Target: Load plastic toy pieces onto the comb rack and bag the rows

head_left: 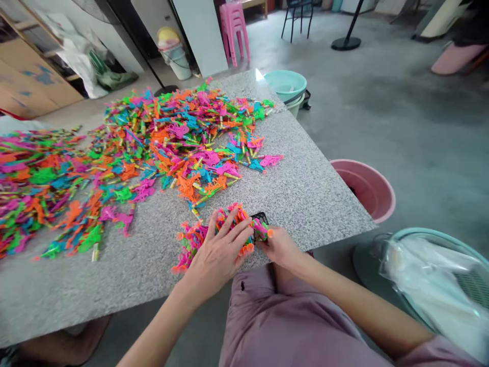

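My left hand [217,255] lies palm down with its fingers stretched out over a packed row of small plastic toy guns [191,242], bright pink, orange, green and blue. Under and beside them, part of a black mesh basket [260,219] shows at the row's right end. At that end my right hand [280,247] is closed, with pink and green toy guns [261,229] at its fingertips. Its lower fingers are hidden from view. Beyond both hands, a large loose heap of the same toy guns [179,127] spreads across the speckled grey table [298,188].
Past the table's right edge stand a pink tub [376,196], a basket with clear plastic bags [428,275] and a turquoise basin [286,84]. Another person's limb [64,344] shows below the table at lower left. Pink stools [235,28] are stacked behind.
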`<state>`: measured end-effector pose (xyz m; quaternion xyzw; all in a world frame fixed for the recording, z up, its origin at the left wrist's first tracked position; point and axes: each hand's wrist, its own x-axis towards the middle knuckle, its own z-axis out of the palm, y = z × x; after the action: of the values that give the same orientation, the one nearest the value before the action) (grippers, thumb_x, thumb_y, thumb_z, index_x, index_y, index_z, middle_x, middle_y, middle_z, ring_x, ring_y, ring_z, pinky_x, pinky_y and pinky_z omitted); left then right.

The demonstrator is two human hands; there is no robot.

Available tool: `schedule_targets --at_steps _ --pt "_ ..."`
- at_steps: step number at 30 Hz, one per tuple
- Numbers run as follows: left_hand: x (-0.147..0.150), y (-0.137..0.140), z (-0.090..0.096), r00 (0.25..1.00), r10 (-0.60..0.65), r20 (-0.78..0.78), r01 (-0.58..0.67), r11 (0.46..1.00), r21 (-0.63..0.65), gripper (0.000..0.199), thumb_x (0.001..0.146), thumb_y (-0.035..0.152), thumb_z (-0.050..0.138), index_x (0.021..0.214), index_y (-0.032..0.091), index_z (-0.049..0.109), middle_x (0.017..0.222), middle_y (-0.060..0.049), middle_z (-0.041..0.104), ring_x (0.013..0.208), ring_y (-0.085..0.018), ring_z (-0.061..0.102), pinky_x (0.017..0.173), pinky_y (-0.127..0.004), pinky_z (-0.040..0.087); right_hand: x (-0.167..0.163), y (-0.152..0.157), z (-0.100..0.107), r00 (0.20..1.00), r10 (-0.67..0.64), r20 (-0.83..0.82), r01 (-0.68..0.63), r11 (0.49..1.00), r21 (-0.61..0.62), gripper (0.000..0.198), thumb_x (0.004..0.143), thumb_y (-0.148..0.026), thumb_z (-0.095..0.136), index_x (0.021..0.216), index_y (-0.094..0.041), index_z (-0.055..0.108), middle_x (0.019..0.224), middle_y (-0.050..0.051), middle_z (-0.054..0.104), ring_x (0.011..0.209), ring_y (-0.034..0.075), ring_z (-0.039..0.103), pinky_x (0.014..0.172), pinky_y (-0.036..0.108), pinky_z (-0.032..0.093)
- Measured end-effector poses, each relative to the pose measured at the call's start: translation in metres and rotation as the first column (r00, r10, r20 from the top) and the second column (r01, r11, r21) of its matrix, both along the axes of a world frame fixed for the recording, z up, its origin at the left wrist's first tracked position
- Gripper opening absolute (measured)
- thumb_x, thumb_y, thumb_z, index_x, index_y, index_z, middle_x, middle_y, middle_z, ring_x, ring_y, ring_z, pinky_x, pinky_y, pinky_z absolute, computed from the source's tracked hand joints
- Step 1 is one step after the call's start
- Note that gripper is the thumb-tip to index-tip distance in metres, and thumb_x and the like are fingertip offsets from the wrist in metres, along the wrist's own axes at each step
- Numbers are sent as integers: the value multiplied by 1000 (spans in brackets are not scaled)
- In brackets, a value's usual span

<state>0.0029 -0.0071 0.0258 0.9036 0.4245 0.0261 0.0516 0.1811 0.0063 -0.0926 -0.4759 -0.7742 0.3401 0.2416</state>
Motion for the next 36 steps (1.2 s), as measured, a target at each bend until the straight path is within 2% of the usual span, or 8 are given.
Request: schedule_targets --at_steps 8,12,16,18,25,28,32,36 --pt "-1 0 -3 1000 13 -19 -13 1000 24 46 100 34 47 145 27 40 144 -2 51 146 -31 24 119 -62 4 -6 -4 9 980 130 151 -127 991 -34 28 84 -5 49 109 -11 60 102 11 69 87 20 65 76 27 48" --pt "-2 0 -7 998 0 -66 4 998 70 41 100 34 48 140 32 47 139 0 55 145 -32 27 118 -64 8 22 69 22 926 353 137 -344 935 -85 24 80 -16 64 104 -18 67 98 4 71 86 19 65 76 26 49" --pt "-8 0 -11 997 -4 -73 14 990 141 39 98 34 50 137 33 50 141 2 54 146 -30 23 119 -62 7 57 172 32 905 -149 398 72 977 201 44 92 -13 44 135 -15 53 130 14 60 116 25 54 99 38 41" --pt "-11 1 -11 997 -24 -78 36 987 156 39 98 34 51 137 32 50 143 2 52 147 -29 22 120 -60 4 65 192 27 819 -221 529 93 962 257 44 93 -10 36 134 -10 53 134 19 55 122 29 50 100 42 39" --pt "-19 1 -10 995 -58 -83 66 992 103 45 96 29 54 140 32 48 145 1 51 147 -29 23 119 -61 3 64 153 17 712 -79 697 -144 956 255 26 93 -10 41 109 -13 61 107 16 62 94 24 60 82 32 46" --pt "-21 0 -8 990 -84 -112 93 993 78 46 95 29 54 141 32 47 147 2 49 147 -29 21 120 -59 -2 56 182 27 694 -20 720 -358 858 369 29 94 -9 39 116 -12 57 118 18 57 97 25 59 78 33 47" --pt "-24 -2 -4 985 -87 -146 95 995 44 49 96 28 54 144 33 43 150 4 45 147 -27 22 119 -58 -8 57 232 26 610 207 765 -595 757 269 25 95 -8 36 101 -13 61 108 15 61 92 22 59 70 31 45" --pt "-22 -3 -5 989 -80 -127 84 996 28 49 97 32 53 145 32 42 149 2 46 148 -27 21 120 -57 -6 76 211 13 813 304 497 -482 830 281 16 90 -9 44 94 -15 58 94 9 61 80 18 57 70 29 43"
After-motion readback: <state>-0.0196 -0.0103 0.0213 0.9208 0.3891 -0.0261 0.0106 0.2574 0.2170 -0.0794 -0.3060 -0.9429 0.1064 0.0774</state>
